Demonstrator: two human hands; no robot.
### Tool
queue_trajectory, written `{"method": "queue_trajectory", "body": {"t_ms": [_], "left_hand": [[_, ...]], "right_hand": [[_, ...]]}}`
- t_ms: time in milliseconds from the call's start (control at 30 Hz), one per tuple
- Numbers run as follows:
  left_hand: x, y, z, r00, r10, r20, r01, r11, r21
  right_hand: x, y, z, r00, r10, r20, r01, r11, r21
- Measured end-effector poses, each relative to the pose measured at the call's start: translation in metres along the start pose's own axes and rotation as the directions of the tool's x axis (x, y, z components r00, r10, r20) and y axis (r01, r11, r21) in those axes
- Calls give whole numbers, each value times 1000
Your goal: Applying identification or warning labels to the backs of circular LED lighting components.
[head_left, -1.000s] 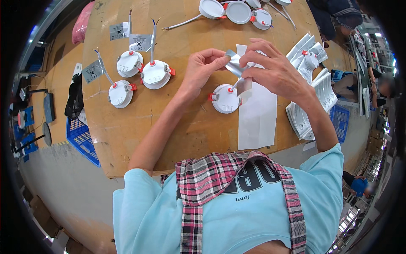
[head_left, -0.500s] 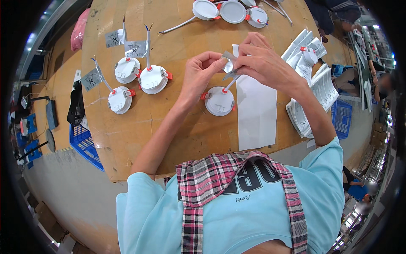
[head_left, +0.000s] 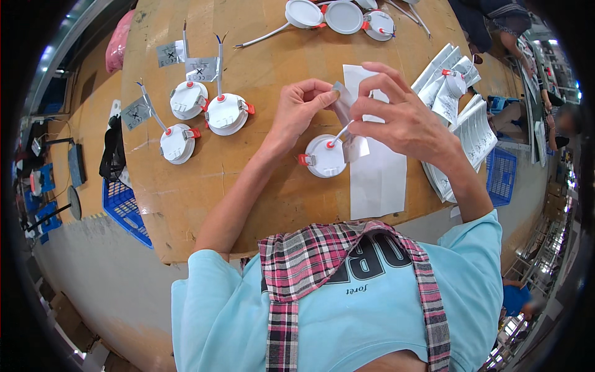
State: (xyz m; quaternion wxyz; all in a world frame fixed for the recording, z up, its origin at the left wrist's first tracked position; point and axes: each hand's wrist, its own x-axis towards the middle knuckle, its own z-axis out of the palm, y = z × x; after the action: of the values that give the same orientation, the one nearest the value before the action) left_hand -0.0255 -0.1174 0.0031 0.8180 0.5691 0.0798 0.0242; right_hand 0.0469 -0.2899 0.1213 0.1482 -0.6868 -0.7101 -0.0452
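A round white downlight (head_left: 325,157) with red-tipped spring clips lies on the table before me, its short white cable (head_left: 340,132) rising toward my right hand. My left hand (head_left: 300,111) is closed, pinching the upper end of a silver label (head_left: 341,106) between thumb and forefinger. My right hand (head_left: 403,115) has its fingers bent, with thumb and fingertips closed around the cable's upper part; the exact grip is partly hidden. Another shiny silver flap (head_left: 356,149) hangs beside the cable, below the right fingertips. Under the right hand lies a white paper strip (head_left: 378,186).
Three downlights (head_left: 226,115) with silver labels on their cables stand at the left. More white lamps (head_left: 344,17) lie along the far side. Folded label sheets (head_left: 474,133) pile up at the right, a lamp (head_left: 454,82) on them. Blue baskets (head_left: 127,211) flank the table.
My left hand has shifted slightly right and down, keeping its pinch. My right hand has moved down and right with its fingers more spread. The silver label now extends between the hands, a flap hanging lower.
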Motion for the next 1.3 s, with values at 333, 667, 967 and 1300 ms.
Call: {"method": "queue_trajectory", "body": {"t_ms": [333, 667, 967, 1300], "left_hand": [[-4, 17, -32, 889, -114, 444, 290, 891, -351], [-63, 45, 1, 962, 8, 275, -113, 922, 369], [-72, 34, 22, 983, -110, 148, 126, 986, -105], [-90, 23, 11, 970, -241, 22, 241, 957, -159]], "right_hand": [[-2, -7, -1, 1000, -2, -12, 2, 1000, -18], [-15, -4, -4, 994, 104, -18, -102, 990, 93], [7, 5, -21, 995, 60, -83, -49, 990, 132], [-5, 26, -37, 723, 605, -333, -228, 664, 712]]}}
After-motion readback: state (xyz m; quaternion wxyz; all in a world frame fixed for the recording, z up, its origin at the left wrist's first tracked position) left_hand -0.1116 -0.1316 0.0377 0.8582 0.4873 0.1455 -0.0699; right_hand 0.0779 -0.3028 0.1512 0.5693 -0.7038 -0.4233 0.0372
